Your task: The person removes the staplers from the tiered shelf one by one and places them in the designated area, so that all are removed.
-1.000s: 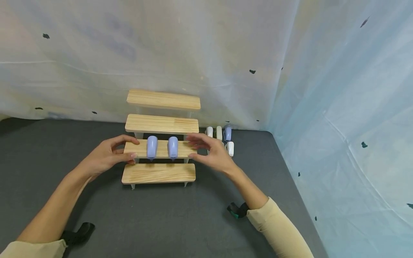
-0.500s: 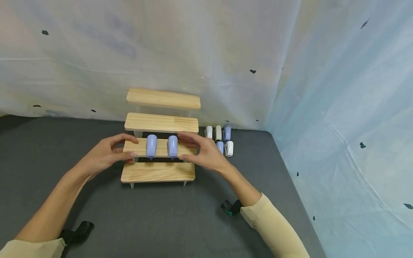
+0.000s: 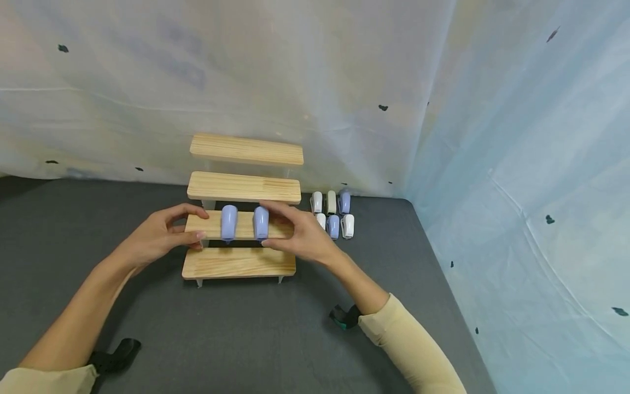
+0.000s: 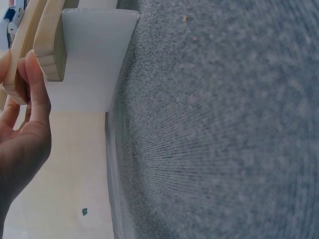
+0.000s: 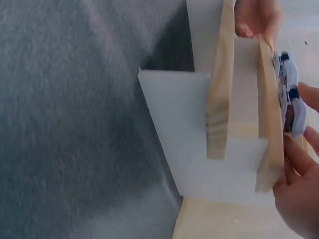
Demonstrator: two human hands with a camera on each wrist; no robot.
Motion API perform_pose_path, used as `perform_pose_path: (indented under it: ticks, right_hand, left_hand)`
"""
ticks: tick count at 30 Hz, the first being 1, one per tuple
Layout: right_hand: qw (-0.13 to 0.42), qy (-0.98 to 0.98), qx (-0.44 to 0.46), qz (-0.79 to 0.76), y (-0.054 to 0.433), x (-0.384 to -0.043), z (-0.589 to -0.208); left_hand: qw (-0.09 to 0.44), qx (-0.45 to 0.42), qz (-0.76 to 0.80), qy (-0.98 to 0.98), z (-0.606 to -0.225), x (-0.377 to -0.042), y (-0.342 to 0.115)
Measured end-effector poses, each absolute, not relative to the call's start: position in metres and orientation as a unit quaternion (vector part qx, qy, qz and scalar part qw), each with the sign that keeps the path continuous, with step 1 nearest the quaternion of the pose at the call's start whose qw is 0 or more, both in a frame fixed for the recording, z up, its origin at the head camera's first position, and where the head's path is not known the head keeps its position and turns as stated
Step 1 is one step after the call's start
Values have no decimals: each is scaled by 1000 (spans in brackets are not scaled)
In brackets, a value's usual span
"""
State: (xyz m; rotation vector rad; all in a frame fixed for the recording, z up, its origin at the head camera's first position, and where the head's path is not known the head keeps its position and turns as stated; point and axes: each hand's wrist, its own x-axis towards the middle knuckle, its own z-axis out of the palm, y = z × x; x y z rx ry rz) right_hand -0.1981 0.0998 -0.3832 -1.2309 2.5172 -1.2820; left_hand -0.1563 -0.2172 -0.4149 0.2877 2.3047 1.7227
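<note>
Two lavender mini staplers stand side by side on the second step from the front of a wooden tiered shelf (image 3: 241, 264). My left hand (image 3: 159, 238) grips the left end of that step's board (image 4: 19, 74), thumb at the front and fingers behind. At the right stapler (image 3: 261, 223), my right hand (image 3: 302, 235) reaches around with the thumb at its front end and a finger at its back end, pinching it. The left stapler (image 3: 228, 222) stands untouched. In the right wrist view both staplers (image 5: 299, 117) show from the side, close to the right fingertips.
Several more mini staplers, white, cream and lavender (image 3: 333, 226), stand in two rows right of the shelf. The two upper boards (image 3: 243, 187) carry nothing. A dark grey cloth (image 3: 236, 339) covers the table; pale sheeting (image 3: 246, 71) hangs behind and at the right.
My right hand has moved left from the board's right end to the right lavender stapler, uncovering staplers behind it. The left hand keeps its grip on the board.
</note>
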Motion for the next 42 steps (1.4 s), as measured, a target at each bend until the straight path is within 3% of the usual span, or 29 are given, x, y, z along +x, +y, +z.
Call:
perform_pose_path:
  ticks: [9,42]
  right_hand:
    - [-17,851,-361,-382,90,-191,-387]
    - [15,829,-351,-435,130,-187,-385]
  left_hand:
    - [129,95,595,788,-414,-156,-218]
    - [121,107,599,784,-414,-155,-219]
